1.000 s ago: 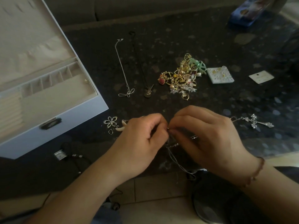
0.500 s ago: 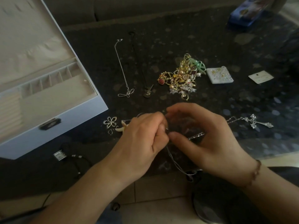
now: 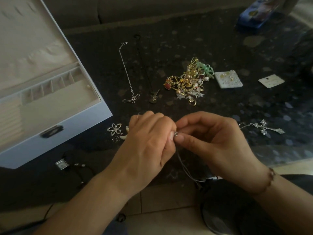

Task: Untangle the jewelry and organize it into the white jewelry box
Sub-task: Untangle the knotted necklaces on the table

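Both hands work just above the near edge of the dark speckled bench (image 3: 220, 39). The left hand (image 3: 149, 141) and the right hand (image 3: 218, 141) meet fingertip to fingertip, each grip closed in a pinch on a small silver clasp or knot of a thin silver chain (image 3: 185, 168), which hangs down in a loop between the wrists toward the near edge. This looks like the untangling step, still in hand on this one piece.

By my reading the task is at an early stage. The white jewelry box (image 3: 55, 133) stands open at the left edge of the bench, and its compartments appear nearly bare; one small pale item may lie near the tray's right rim, but I cannot tell what it is.

Some pieces look already separated and laid out: a silver bow-pendant necklace (image 3: 128, 73) and a dark cord necklace with a guitar pendant (image 3: 153, 97) side by side mid-bench, a silver cross pendant (image 3: 265, 128) toward the right edge, and a silver flower charm (image 3: 115, 128) just left of the left hand.

Left to do: the tangled heap of gold and pearl jewelry (image 3: 188, 83) in the middle, an earring card (image 3: 228, 79) beside it, and moving everything into the box.
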`<state>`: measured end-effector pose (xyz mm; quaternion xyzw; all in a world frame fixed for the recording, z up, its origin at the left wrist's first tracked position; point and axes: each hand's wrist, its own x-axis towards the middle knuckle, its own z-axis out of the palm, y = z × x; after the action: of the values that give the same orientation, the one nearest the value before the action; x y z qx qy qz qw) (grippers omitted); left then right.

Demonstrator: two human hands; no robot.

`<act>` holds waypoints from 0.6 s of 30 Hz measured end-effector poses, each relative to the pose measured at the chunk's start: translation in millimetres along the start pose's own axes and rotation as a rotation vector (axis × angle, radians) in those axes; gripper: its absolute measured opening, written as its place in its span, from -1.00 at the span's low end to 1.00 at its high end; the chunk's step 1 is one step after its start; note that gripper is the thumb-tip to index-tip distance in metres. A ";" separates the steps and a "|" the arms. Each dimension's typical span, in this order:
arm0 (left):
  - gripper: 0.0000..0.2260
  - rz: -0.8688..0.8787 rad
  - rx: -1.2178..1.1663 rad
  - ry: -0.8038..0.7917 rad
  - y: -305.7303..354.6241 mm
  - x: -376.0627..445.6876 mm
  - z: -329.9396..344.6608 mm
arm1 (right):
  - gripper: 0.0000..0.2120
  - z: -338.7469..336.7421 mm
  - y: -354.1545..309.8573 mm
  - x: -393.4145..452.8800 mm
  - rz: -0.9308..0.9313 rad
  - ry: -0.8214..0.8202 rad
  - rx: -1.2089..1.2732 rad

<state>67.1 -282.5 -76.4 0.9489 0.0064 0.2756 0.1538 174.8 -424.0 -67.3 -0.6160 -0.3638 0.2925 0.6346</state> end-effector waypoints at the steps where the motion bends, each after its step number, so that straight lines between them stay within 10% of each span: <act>1: -0.89 -0.002 0.001 -0.004 0.1 0.2 0.3 | -0.80 -0.5 0.3 -0.1 -0.031 0.029 -0.062; 18: -0.90 0.056 0.071 0.089 3.6 -1.1 -2.0 | -0.90 -1.8 -3.4 -2.7 -0.363 0.117 -0.496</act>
<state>64.9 -285.4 -74.3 0.9404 -0.0035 0.3212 0.1119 174.5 -427.5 -64.1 -0.6930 -0.4910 0.0409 0.5264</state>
